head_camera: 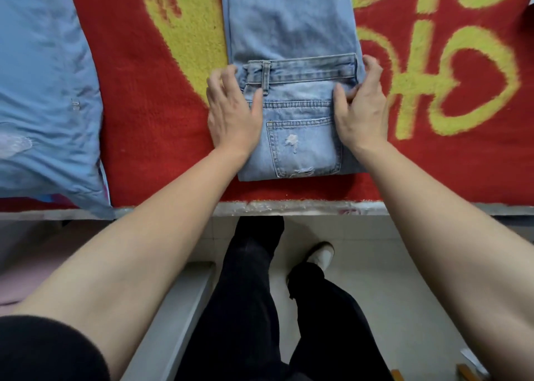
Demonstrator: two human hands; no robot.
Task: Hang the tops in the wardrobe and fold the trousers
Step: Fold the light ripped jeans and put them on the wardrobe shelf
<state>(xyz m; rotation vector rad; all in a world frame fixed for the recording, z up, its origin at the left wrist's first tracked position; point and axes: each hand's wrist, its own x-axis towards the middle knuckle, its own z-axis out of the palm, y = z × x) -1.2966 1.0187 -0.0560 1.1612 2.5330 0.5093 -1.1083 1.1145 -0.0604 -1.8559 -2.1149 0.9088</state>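
Left hand [232, 115], right hand [361, 112] grip folded ripped jeans [300, 132]

The jeans [291, 28] are faded, matt denim, frayed at 2 pocket rips; the red blanket [144, 106] looks fuzzy, perhaps fleece.

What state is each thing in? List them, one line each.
jeans: waist end folded over the legs, lying flat
left hand: grips the fold's left edge
right hand: grips the fold's right edge
red blanket: spread flat under the jeans
blue cloth: lying wrinkled beside the jeans, untouched
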